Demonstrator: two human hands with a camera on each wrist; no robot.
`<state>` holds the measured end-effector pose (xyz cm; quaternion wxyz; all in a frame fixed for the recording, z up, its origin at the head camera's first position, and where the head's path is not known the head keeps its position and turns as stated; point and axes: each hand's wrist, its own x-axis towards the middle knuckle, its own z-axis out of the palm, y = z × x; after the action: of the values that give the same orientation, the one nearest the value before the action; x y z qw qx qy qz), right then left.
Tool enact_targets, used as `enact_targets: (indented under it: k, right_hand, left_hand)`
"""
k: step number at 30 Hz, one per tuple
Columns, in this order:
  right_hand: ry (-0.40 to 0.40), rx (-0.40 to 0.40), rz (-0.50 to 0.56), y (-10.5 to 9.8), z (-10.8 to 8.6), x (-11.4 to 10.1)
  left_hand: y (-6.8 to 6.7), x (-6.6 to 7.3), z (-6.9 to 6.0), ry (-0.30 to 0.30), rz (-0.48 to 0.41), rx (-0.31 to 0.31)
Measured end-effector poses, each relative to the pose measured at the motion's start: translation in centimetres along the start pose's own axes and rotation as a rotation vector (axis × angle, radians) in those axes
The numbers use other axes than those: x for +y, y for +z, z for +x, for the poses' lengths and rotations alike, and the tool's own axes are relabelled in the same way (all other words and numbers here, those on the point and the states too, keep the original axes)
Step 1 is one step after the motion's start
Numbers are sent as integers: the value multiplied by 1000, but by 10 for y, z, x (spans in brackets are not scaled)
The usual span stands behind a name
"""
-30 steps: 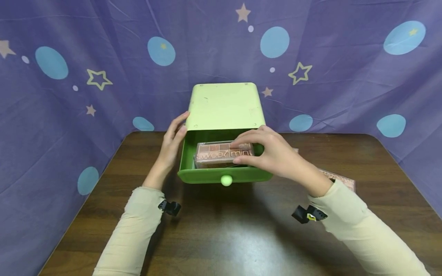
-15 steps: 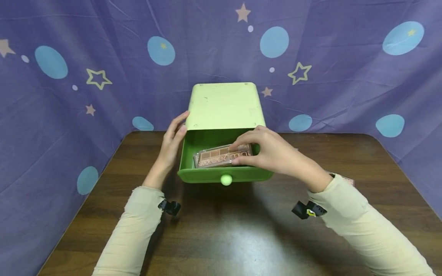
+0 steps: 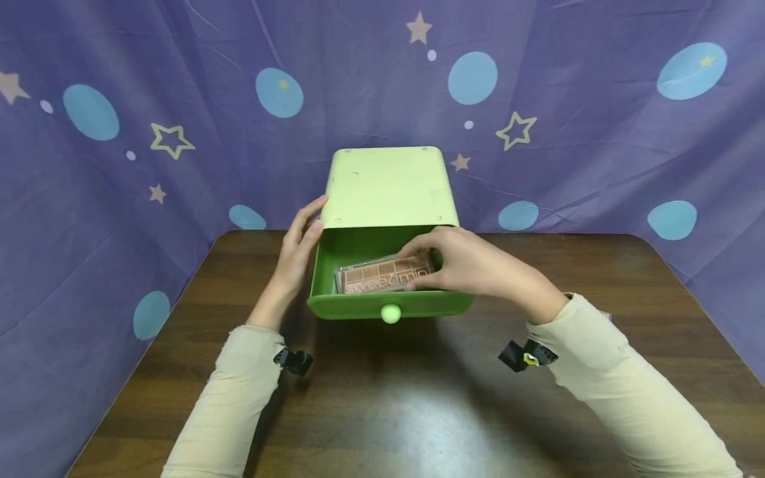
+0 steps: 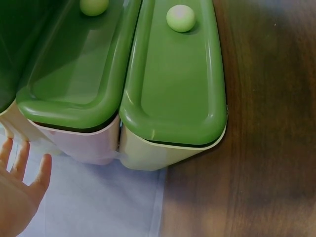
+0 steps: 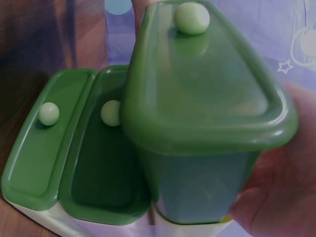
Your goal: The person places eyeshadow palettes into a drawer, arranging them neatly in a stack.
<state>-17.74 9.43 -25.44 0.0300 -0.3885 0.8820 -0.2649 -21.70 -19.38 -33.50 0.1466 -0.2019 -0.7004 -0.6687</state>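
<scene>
A clear-lidded eyeshadow palette (image 3: 373,275) with pinkish-brown pans lies slightly slanted inside the pulled-out green drawer (image 3: 343,307). My right hand (image 3: 457,262) reaches in from the right and pinches the palette's right end between thumb and fingers. The pale green top of the drawer unit (image 3: 391,186) is level behind it. At the unit's left side my left hand (image 3: 293,255) rests with its fingertips and thumb against the wall. In the right wrist view the raised drawer front hides the palette and most of the right hand's fingers (image 5: 269,192).
Two lower drawers with round knobs, a middle drawer (image 4: 74,74) and a bottom drawer (image 4: 173,79), are closed. A sliver of another flat item (image 3: 605,315) peeks out behind the right sleeve. The brown wooden table (image 3: 370,411) meets a purple patterned curtain (image 3: 197,79) behind.
The palette has come down from a raised position to lie lower in the drawer, with my right hand staying on its right end. My left hand has not moved.
</scene>
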Motion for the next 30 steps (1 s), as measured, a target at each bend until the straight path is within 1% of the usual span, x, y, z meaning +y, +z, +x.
enact_targets:
  k: [6, 17, 20, 23, 26, 30]
  right_hand:
    - [11, -14, 25, 3, 7, 6]
    - [-9, 4, -62, 10, 13, 8]
    - [-14, 1, -68, 9, 12, 7]
    - [-11, -7, -44, 7, 10, 8]
    - [-33, 2, 5, 4, 6, 11]
    - [-93, 69, 81, 1, -6, 16]
  left_hand:
    - [0, -1, 0, -1, -3, 1]
    - [0, -1, 1, 8, 5, 9]
    - [0, -1, 0, 5, 8, 8]
    - [0, 0, -1, 2, 11, 10]
    - [0, 0, -1, 1, 15, 10]
    - [0, -1, -1, 1, 19, 7]
